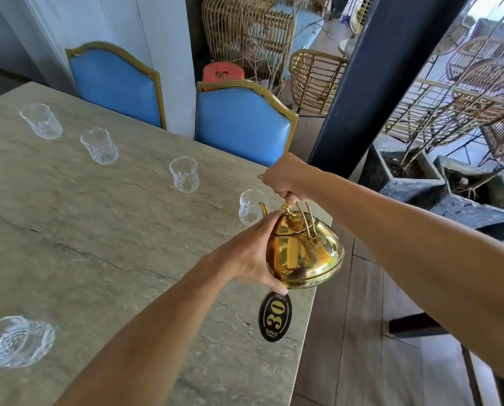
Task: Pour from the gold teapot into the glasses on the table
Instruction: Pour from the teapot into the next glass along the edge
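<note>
The gold teapot (303,253) hangs tilted above the right edge of the stone table (98,230), its spout pointing at the rim of a clear glass (250,208). My right hand (285,178) is shut on the teapot's thin wire handle from above. My left hand (250,256) presses against the teapot's body and lid from the left side. More clear glasses stand along the table: one in the middle (184,174), two at the far left (99,146) (41,121), and one near the front left corner (13,341).
A black oval plate with the number 30 (275,316) lies on the table below the teapot. Two blue chairs (242,117) stand behind the table. A dark pillar (370,83), concrete planters (406,171) and rattan chairs fill the right side.
</note>
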Tool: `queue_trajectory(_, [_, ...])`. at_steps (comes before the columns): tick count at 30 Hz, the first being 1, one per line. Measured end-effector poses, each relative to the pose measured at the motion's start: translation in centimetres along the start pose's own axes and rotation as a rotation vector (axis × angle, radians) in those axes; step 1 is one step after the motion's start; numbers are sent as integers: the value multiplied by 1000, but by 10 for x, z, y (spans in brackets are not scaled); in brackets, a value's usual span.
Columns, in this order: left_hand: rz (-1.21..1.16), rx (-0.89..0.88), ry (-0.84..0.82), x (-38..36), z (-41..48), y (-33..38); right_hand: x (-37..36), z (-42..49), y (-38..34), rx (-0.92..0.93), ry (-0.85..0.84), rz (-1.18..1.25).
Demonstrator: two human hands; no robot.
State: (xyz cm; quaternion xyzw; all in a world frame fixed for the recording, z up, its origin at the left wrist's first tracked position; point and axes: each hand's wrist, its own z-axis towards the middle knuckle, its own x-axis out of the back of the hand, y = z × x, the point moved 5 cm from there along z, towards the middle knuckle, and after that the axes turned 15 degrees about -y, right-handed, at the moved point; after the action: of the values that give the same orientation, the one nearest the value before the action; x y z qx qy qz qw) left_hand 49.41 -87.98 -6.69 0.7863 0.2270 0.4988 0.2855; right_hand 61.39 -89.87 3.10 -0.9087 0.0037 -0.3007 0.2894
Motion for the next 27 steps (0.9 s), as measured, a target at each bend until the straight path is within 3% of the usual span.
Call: queue_trajectory(27, [-166,-83,4,6,9,2,5,10,-11,-86,-95,-98])
